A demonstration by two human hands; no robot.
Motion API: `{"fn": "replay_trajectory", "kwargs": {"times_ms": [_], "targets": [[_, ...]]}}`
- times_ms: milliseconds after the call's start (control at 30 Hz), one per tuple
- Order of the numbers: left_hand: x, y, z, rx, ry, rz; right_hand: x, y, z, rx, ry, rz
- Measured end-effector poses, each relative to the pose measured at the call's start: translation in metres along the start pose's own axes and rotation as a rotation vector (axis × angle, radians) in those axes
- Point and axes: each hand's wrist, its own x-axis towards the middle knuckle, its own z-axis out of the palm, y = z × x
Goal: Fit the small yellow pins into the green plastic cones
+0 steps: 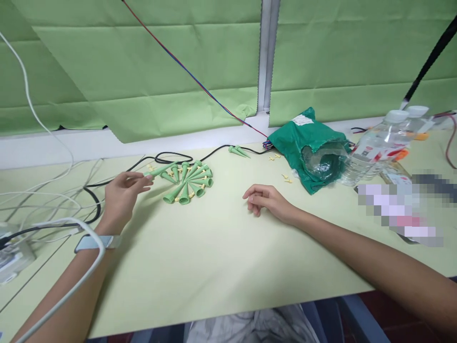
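Note:
My left hand (123, 194), with a watch band on its wrist, pinches the wide end of a green hollow cone-shaped spike (162, 169). The pointed end of that spike aims right, over a fan of similar green spikes (183, 196) laid with their tips inward and wide ends outward. Small yellow plastic pieces (192, 195) show between them. My right hand (266, 201) rests on the table to the right of the fan, fingers loosely curled and slightly apart, with nothing visible in them. Two more green spikes (238, 151) lie farther back.
A torn green plastic bag (293, 136) with clear wrap stands back right, beside loose yellow pieces (286, 179). Clear water bottles (378, 143) and a blurred flat item (400, 212) sit farther right. White cables (46, 194) and a black cable (210, 156) run along the left and back.

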Motion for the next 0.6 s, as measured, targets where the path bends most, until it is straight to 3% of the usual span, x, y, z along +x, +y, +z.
{"fn": "replay_trajectory", "kwargs": {"times_ms": [100,267,433,600], "targets": [[-0.002,-0.012,-0.014,0.105,-0.069,-0.083,0.0,0.0,0.0,-0.026,-0.007,0.011],[-0.003,-0.016,-0.019,0.262,-0.18,-0.089,-0.001,-0.001,0.0,-0.048,-0.018,0.033],[-0.006,-0.015,-0.018,0.536,-0.21,-0.024,-0.003,0.0,-0.001,-0.075,-0.028,0.038],[0.001,-0.025,-0.019,0.642,-0.193,-0.086,-0.002,-0.001,0.0,-0.088,-0.028,0.05]]}}
